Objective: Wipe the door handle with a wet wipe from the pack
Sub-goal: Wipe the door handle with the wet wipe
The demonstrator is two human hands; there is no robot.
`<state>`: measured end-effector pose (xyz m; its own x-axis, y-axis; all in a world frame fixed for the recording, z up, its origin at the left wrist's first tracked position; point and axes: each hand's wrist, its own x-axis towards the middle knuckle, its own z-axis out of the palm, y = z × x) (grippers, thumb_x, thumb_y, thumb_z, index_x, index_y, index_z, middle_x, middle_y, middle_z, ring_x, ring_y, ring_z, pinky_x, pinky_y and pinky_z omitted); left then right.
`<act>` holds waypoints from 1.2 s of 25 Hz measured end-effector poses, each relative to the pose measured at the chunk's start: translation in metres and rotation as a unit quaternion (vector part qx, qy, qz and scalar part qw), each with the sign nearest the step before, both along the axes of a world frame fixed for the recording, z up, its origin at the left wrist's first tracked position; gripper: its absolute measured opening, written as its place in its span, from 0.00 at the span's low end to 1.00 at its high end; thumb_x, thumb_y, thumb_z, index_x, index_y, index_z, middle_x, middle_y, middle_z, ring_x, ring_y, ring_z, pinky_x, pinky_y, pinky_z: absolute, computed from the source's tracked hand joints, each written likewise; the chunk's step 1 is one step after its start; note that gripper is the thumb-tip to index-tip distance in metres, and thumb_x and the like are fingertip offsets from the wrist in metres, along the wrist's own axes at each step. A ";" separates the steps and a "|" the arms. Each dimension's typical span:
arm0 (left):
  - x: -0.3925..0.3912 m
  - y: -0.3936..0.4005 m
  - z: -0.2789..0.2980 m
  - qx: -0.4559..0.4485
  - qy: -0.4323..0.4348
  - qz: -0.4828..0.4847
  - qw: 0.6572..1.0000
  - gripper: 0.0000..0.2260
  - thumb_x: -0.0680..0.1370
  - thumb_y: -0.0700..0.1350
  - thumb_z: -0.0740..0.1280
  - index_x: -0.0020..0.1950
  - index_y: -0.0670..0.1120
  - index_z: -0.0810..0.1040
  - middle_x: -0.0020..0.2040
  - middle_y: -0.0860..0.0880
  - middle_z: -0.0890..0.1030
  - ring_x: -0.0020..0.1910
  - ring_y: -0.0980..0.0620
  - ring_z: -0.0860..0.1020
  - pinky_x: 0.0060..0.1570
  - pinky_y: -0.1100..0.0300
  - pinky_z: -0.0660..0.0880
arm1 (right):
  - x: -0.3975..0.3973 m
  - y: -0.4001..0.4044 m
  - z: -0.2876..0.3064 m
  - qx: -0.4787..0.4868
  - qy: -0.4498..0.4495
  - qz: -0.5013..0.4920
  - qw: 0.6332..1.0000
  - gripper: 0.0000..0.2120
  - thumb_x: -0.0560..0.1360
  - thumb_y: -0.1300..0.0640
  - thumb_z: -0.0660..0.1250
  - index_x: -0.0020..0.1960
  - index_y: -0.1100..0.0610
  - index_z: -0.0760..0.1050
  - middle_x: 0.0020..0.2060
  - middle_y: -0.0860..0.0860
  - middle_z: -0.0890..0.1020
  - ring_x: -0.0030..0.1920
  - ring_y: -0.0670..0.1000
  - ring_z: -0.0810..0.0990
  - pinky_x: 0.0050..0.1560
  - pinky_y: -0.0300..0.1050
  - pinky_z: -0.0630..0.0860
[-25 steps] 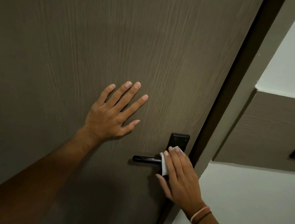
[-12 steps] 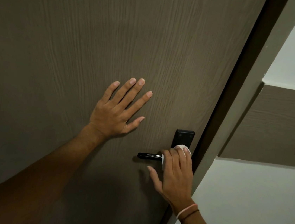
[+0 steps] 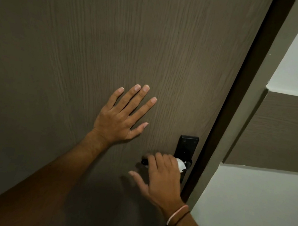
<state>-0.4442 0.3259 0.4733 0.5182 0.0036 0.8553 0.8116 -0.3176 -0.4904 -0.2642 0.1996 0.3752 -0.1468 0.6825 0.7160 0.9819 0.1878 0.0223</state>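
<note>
I've got my left hand (image 3: 122, 115) spread flat bracing the door (image 3: 77, 49), right hand (image 3: 163, 172) curled over the handle (image 3: 145, 161) pressing the wipe (image 3: 181, 164) on it — should wrap fully, stroke tip-to-plate.

A black lever door handle (image 3: 145, 161) juts level from a tall black backplate (image 3: 187, 147) near the right edge of a dark wood-grain door; only the lever's left tip shows. A white wet wipe (image 3: 181, 164), folded and bunched, is pressed over the lever, one crumpled corner peeking out on the right, against the plate's lower part. The rest of the wipe and most of the lever are hidden. The pack is out of view.
</note>
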 end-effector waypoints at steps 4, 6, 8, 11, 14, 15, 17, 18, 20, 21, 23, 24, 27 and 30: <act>-0.001 0.001 0.000 -0.005 0.004 -0.003 1.000 0.34 0.84 0.63 0.60 0.86 0.50 0.59 0.85 0.42 0.56 0.86 0.45 0.49 0.84 0.44 0.48 | -0.020 0.007 -0.032 0.022 -0.033 0.010 0.999 0.41 0.78 0.28 0.55 0.77 0.59 0.65 0.69 0.57 0.75 0.71 0.57 0.71 0.79 0.54 0.53; -0.001 0.002 0.000 -0.009 0.006 0.001 1.000 0.34 0.84 0.63 0.60 0.86 0.50 0.57 0.85 0.42 0.54 0.86 0.45 0.48 0.84 0.44 0.47 | -0.019 0.014 -0.040 0.043 -0.073 0.018 0.996 0.45 0.79 0.29 0.55 0.82 0.61 0.53 0.79 0.59 0.63 0.81 0.57 0.58 0.83 0.53 0.43; -0.001 0.002 0.000 -0.010 0.008 0.004 1.000 0.35 0.84 0.63 0.59 0.86 0.50 0.56 0.85 0.42 0.52 0.86 0.45 0.48 0.84 0.44 0.47 | -0.010 0.020 -0.046 0.056 -0.112 0.025 0.992 0.45 0.80 0.31 0.53 0.83 0.61 0.46 0.83 0.60 0.50 0.83 0.57 0.47 0.83 0.54 0.39; -0.001 0.001 -0.001 -0.008 0.010 0.003 1.000 0.35 0.83 0.63 0.60 0.86 0.49 0.56 0.86 0.43 0.50 0.86 0.44 0.48 0.84 0.43 0.48 | 0.016 0.020 -0.056 0.068 -0.149 0.043 0.986 0.43 0.81 0.34 0.56 0.83 0.60 0.46 0.83 0.58 0.45 0.83 0.56 0.45 0.83 0.53 0.39; -0.002 0.001 -0.001 -0.006 0.009 0.010 1.000 0.34 0.83 0.63 0.59 0.86 0.49 0.57 0.87 0.43 0.48 0.86 0.44 0.49 0.84 0.43 0.49 | 0.054 0.012 -0.059 0.070 -0.126 0.017 0.989 0.43 0.81 0.35 0.56 0.83 0.59 0.44 0.83 0.57 0.44 0.83 0.55 0.43 0.83 0.53 0.38; -0.002 0.001 -0.001 -0.005 0.010 0.010 1.000 0.34 0.83 0.63 0.60 0.86 0.49 0.57 0.87 0.43 0.48 0.86 0.44 0.50 0.84 0.43 0.49 | 0.067 0.009 -0.058 0.070 -0.104 0.004 0.992 0.43 0.81 0.34 0.55 0.83 0.58 0.43 0.83 0.56 0.43 0.83 0.55 0.43 0.83 0.53 0.38; 0.000 0.000 0.000 -0.006 0.013 0.009 1.000 0.34 0.83 0.62 0.60 0.86 0.49 0.57 0.87 0.43 0.47 0.86 0.44 0.49 0.83 0.43 0.50 | 0.086 0.004 -0.056 0.059 -0.059 -0.012 0.996 0.43 0.81 0.33 0.52 0.83 0.59 0.42 0.83 0.56 0.43 0.83 0.55 0.43 0.83 0.53 0.39; 0.001 0.000 0.000 -0.007 0.014 0.008 1.000 0.35 0.83 0.62 0.60 0.86 0.49 0.57 0.87 0.43 0.47 0.86 0.44 0.49 0.83 0.42 0.50 | 0.088 0.002 -0.057 0.053 -0.043 -0.020 0.998 0.44 0.81 0.32 0.51 0.83 0.59 0.42 0.83 0.56 0.43 0.83 0.56 0.43 0.83 0.52 0.39; 0.003 0.002 -0.002 0.001 0.012 0.005 1.000 0.35 0.83 0.62 0.61 0.86 0.49 0.58 0.87 0.42 0.49 0.86 0.43 0.50 0.83 0.42 0.51 | 0.078 0.001 -0.060 0.046 -0.019 -0.052 0.997 0.46 0.80 0.30 0.51 0.83 0.61 0.42 0.83 0.59 0.43 0.83 0.58 0.43 0.83 0.53 0.40; 0.003 0.002 -0.002 0.006 0.011 0.007 1.000 0.34 0.83 0.61 0.61 0.86 0.48 0.59 0.87 0.42 0.50 0.86 0.43 0.51 0.83 0.42 0.52 | 0.066 0.001 -0.062 0.041 -0.008 -0.070 0.997 0.47 0.79 0.29 0.50 0.83 0.61 0.43 0.83 0.61 0.44 0.83 0.60 0.44 0.83 0.54 0.39; 0.001 0.002 -0.005 0.010 0.006 0.007 1.000 0.34 0.82 0.61 0.61 0.85 0.48 0.60 0.87 0.42 0.52 0.86 0.42 0.53 0.83 0.41 0.52 | 0.039 0.003 -0.064 0.021 -0.018 -0.068 0.997 0.44 0.79 0.29 0.48 0.81 0.62 0.51 0.80 0.60 0.48 0.81 0.62 0.53 0.82 0.55 0.37; 0.000 0.002 -0.006 0.011 0.005 0.006 1.000 0.34 0.82 0.61 0.61 0.85 0.48 0.60 0.87 0.42 0.53 0.86 0.42 0.53 0.83 0.41 0.52 | 0.023 0.005 -0.065 0.012 -0.035 -0.040 0.998 0.43 0.79 0.29 0.48 0.80 0.61 0.55 0.80 0.58 0.49 0.79 0.60 0.58 0.82 0.55 0.38; -0.002 0.001 -0.003 0.013 0.010 0.013 1.000 0.34 0.82 0.61 0.60 0.85 0.47 0.61 0.87 0.41 0.53 0.86 0.42 0.53 0.83 0.41 0.51 | -0.021 0.014 -0.059 0.039 -0.029 0.047 0.998 0.43 0.79 0.31 0.56 0.83 0.57 0.50 0.83 0.57 0.48 0.82 0.55 0.55 0.83 0.50 0.41; -0.004 0.001 -0.002 0.019 0.013 0.019 1.000 0.34 0.83 0.62 0.60 0.85 0.47 0.60 0.87 0.41 0.52 0.86 0.42 0.52 0.84 0.42 0.49 | -0.028 0.019 -0.060 0.082 -0.056 0.052 0.994 0.44 0.80 0.34 0.58 0.83 0.59 0.45 0.84 0.56 0.45 0.84 0.52 0.47 0.82 0.50 0.39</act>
<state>-0.4481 0.3271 0.4716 0.5410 -0.0074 0.8410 0.8094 -0.2673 -0.5230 -0.2918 0.2189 0.3155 -0.2944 0.5347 0.7921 0.9474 0.2723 0.1683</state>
